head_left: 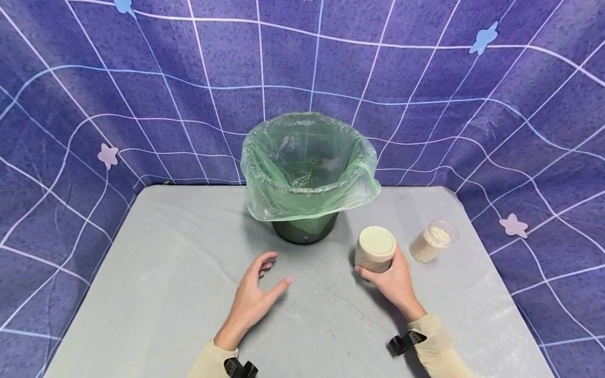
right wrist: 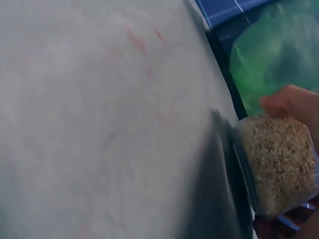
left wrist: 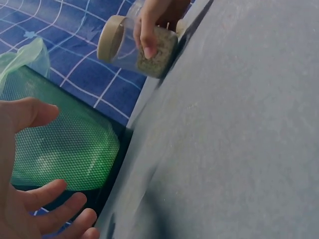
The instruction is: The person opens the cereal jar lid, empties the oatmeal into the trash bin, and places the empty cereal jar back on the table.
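My right hand [head_left: 396, 281] grips a clear jar [right wrist: 276, 164] with a cream screw lid [head_left: 377, 240], thumb on the near side and fingers round the far side. Oat flakes fill the lower part of the jar, as the left wrist view shows. The jar is upright, close over the table or on it. My left hand [head_left: 255, 296] hovers over the table to the left, fingers loosely bent and thumb apart, holding nothing. Its nearest object is a dark mesh waste bin [head_left: 304, 231] lined with a translucent green bag [head_left: 309, 202].
Right of the jar stands a clear container [head_left: 427, 247] of pale flakes with no lid on top. A grey cloth covers the table [head_left: 179, 262]. Blue gridded fabric [head_left: 165, 121] hangs behind the bin and along both sides.
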{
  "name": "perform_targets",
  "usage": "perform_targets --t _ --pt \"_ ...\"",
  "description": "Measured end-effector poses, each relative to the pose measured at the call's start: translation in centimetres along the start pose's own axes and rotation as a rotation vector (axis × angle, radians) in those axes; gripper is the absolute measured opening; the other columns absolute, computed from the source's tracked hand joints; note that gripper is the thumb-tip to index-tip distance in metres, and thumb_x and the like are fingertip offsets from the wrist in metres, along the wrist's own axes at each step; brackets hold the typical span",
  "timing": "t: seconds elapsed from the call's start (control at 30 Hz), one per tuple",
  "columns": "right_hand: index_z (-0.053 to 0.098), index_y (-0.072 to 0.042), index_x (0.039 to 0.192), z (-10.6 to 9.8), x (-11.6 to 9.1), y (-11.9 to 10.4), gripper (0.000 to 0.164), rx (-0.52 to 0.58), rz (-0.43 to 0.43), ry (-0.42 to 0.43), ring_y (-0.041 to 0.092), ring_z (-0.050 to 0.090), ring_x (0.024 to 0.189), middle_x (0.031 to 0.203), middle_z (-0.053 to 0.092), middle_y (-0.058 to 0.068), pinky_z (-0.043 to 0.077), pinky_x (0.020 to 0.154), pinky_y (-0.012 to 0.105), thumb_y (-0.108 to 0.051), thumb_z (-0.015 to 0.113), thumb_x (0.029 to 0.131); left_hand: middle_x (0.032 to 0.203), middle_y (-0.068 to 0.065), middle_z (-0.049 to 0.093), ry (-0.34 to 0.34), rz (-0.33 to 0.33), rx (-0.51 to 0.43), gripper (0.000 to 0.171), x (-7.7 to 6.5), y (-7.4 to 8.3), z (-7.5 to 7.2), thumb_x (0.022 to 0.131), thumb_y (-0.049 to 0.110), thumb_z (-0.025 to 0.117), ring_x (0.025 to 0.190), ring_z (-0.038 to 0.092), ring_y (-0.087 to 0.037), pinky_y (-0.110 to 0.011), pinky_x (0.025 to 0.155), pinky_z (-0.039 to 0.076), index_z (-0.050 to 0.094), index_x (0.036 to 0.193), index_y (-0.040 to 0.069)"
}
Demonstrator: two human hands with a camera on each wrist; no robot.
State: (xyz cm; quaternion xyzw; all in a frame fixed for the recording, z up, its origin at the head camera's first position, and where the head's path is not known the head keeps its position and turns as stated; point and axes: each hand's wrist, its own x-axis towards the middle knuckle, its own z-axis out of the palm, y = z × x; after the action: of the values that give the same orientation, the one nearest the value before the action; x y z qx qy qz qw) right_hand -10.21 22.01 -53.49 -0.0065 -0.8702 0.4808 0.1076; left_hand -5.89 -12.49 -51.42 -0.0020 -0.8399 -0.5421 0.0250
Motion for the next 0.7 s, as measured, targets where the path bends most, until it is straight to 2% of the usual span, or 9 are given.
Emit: perform_targets --t 0.13,0.27,0.47,0.7 --pt "0.049 -0.008 0.149 0.8 -0.9 -0.7 0.098 0.001 -0.039 -0.064 0.030 0.061 0.123 0.132 0.065 0.012 0.046 0.106 0.053 -0.023 0.102 0.067 0.148 0.003 0.062 0.009 -0.035 0.041 0.076 -0.1 -0.2 -0.6 0.086 0.048 0.089 0.135 0.057 -0.022 -0.048 0.115 0.042 0.059 0.149 0.020" --pt "0.051 -0.008 0.145 1.6 -1.7 -1.6 0.096 0.004 -0.076 -0.104 0.025 0.063 0.119 0.128 0.066 0.008 0.050 0.103 0.052 -0.023 0.102 0.065 0.148 0.005 0.062 0.016 -0.045 0.052 0.076 -0.2 -0.4 -1.0 0.086 0.050 0.089 0.135 0.057 -0.022 -0.048 0.115 0.042 0.058 0.149 0.021" --pt "0.051 -0.010 0.144 2.2 -2.5 -2.9 0.096 0.028 -0.071 -0.138 0.022 0.065 0.115 0.126 0.067 0.004 0.052 0.100 0.050 -0.023 0.102 0.065 0.148 0.006 0.061 0.019 -0.061 0.065 0.077 -0.3 -0.9 -1.5 0.086 0.052 0.088 0.136 0.056 -0.022 -0.049 0.115 0.041 0.057 0.150 0.022" --pt "0.051 -0.010 0.146 2.8 -3.1 -4.0 0.097 0.037 -0.076 -0.163 0.021 0.065 0.114 0.127 0.067 0.004 0.053 0.099 0.050 -0.023 0.101 0.065 0.151 0.006 0.059 0.033 -0.113 0.064 0.078 -1.1 -1.6 -2.3 0.087 0.054 0.086 0.139 0.054 -0.022 -0.049 0.117 0.039 0.055 0.152 0.024"
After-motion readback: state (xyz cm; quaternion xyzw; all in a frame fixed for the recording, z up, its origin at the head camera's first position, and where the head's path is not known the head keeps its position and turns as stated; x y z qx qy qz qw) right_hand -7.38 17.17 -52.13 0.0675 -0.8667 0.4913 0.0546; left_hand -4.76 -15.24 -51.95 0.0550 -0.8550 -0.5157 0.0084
